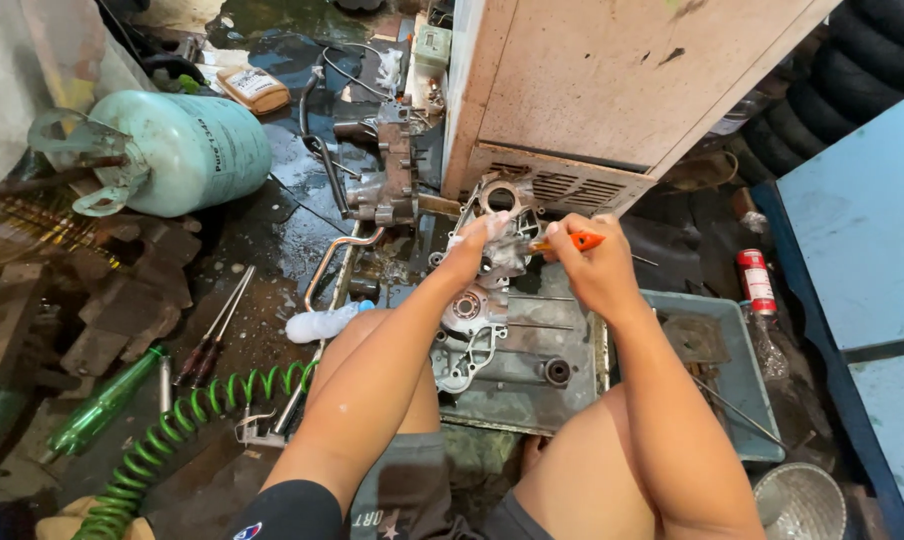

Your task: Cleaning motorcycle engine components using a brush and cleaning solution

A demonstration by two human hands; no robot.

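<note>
My left hand (475, 243) grips the upper part of a grey metal engine casing (477, 320) that stands tilted in a shallow metal tray (532, 385) between my knees. An orange-handled tool (572, 241) is held in my right hand (590, 266), its tip pointed left at the casing's upper part, close to my left fingers. The tool's tip is hidden against the casing. Both forearms reach forward over my bare knees.
A pale green gas cylinder (187, 150) lies at the left. A coiled green hose (187, 415), screwdrivers (212, 335), a green glass bottle (97, 405) and a white plastic bottle (322, 322) lie on the wet floor. A beige cabinet (612, 80), red spray can (756, 282) and grey plastic tray (737, 375) stand right.
</note>
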